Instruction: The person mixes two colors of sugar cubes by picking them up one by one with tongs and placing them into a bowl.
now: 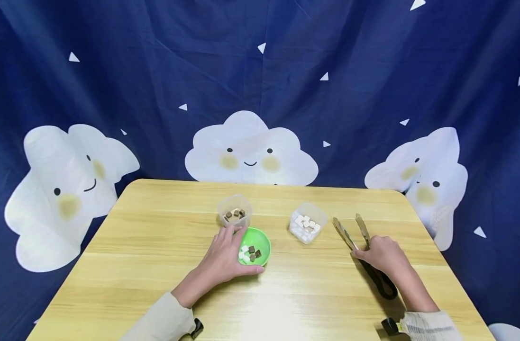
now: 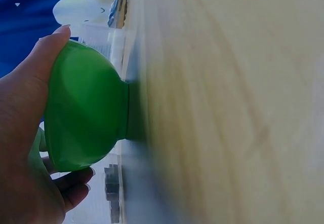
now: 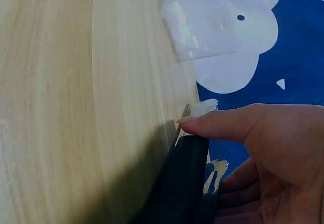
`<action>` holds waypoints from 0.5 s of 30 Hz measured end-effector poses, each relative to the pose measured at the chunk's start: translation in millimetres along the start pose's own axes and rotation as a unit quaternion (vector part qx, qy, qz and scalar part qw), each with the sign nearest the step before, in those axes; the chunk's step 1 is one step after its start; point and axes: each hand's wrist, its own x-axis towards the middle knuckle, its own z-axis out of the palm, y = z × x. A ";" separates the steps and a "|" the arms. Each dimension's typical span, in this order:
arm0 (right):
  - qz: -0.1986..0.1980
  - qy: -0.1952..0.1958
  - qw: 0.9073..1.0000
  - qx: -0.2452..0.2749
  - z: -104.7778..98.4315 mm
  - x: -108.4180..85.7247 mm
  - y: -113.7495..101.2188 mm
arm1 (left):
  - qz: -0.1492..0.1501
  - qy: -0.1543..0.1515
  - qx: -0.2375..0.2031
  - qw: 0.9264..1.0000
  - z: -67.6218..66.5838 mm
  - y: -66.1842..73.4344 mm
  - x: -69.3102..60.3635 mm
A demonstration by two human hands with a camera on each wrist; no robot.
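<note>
My left hand (image 1: 223,255) curls round the side of a small green bowl (image 1: 263,244), its thumb at the near rim and its fingers at the far side. White and brown cubes (image 1: 252,249) lie in the bowl. The left wrist view shows the bowl (image 2: 86,107) upright with its foot at the tabletop. On the right, my right hand (image 1: 384,255) holds metal tongs (image 1: 344,232) by the dark handles (image 1: 381,282), thumb on one arm and fingers at the other. The tips of the tongs stand apart and hold nothing. Some right fingers are hidden in the head view.
Behind the bowl stands a clear tub (image 1: 235,199) with brown cubes. A second clear tub (image 1: 321,215), holding white cubes, is between the bowl and the tongs. The wooden table (image 1: 157,213) ends at a blue curtain (image 1: 225,61) with cloud prints.
</note>
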 end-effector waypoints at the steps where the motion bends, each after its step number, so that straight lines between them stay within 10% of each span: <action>1: -0.002 0.000 1.000 -0.003 0.3 0.2 0.0 | 0.000 0.001 0.001 1.000 0.0 -0.1 -0.2; 15: -0.013 0.004 1.000 -0.022 1.0 -3.0 -2.8 | -0.006 0.000 0.003 1.000 1.7 5.0 -1.8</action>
